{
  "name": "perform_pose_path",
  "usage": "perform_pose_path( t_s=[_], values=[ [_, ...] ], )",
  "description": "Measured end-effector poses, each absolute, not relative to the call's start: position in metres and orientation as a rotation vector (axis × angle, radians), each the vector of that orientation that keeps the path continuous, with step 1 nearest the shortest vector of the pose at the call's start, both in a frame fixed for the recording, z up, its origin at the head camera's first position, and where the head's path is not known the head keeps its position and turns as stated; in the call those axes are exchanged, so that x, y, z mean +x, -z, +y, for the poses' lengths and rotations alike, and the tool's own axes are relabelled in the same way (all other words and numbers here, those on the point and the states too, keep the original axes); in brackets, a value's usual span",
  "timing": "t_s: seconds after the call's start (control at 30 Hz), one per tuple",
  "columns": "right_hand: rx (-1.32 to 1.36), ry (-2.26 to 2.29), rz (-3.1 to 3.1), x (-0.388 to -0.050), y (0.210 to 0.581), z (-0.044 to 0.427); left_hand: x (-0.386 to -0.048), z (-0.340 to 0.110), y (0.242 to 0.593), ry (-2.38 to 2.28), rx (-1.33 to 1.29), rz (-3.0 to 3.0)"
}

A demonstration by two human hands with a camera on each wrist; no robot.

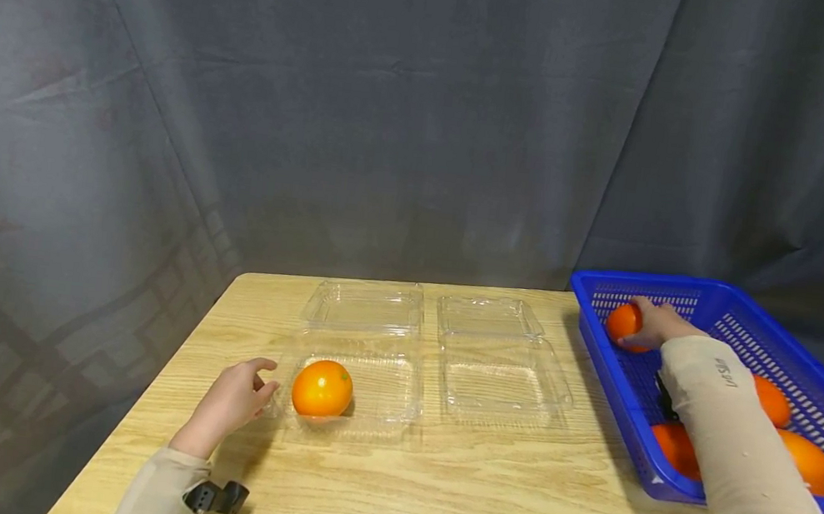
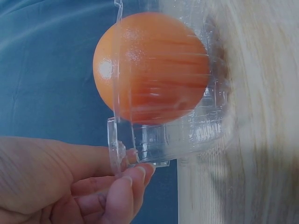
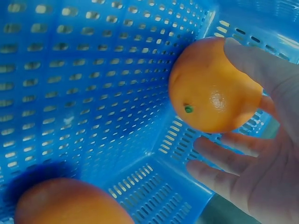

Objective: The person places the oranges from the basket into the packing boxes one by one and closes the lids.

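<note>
My left hand (image 1: 234,402) is at the left edge of an opened clear plastic clamshell container (image 1: 386,388). In the left wrist view, its fingers (image 2: 124,191) pinch the container's rim near a corner. One orange (image 1: 323,388) sits inside that container, at its left. Over on the right, my right hand (image 1: 660,323) reaches into a blue plastic basket (image 1: 613,387) and grips another orange (image 1: 624,324) by the far left corner. The right wrist view shows the thumb on this orange (image 3: 212,88), with the other fingers spread beside and below it.
A second opened clear clamshell container (image 1: 493,379) lies to the right of the first on the wooden table (image 1: 477,498). More oranges (image 1: 808,462) lie in the near part of the basket, partly behind the right sleeve. A grey curtain (image 1: 426,124) hangs behind the table.
</note>
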State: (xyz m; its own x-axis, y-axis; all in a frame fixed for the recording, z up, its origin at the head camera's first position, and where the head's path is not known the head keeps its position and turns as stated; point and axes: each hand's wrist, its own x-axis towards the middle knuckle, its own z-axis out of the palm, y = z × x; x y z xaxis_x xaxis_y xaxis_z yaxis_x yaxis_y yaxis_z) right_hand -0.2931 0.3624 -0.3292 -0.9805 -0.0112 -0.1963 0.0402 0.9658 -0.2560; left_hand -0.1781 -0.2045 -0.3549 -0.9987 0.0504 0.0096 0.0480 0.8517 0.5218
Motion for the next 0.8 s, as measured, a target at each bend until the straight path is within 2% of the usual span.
perform_pose_path(
  t_s=[0.8],
  values=[
    [0.107,0.35,2.91,-0.2949,0.3309,0.356,-0.1785,-0.2048,0.3559,-0.843,0.108,3.036]
  ],
)
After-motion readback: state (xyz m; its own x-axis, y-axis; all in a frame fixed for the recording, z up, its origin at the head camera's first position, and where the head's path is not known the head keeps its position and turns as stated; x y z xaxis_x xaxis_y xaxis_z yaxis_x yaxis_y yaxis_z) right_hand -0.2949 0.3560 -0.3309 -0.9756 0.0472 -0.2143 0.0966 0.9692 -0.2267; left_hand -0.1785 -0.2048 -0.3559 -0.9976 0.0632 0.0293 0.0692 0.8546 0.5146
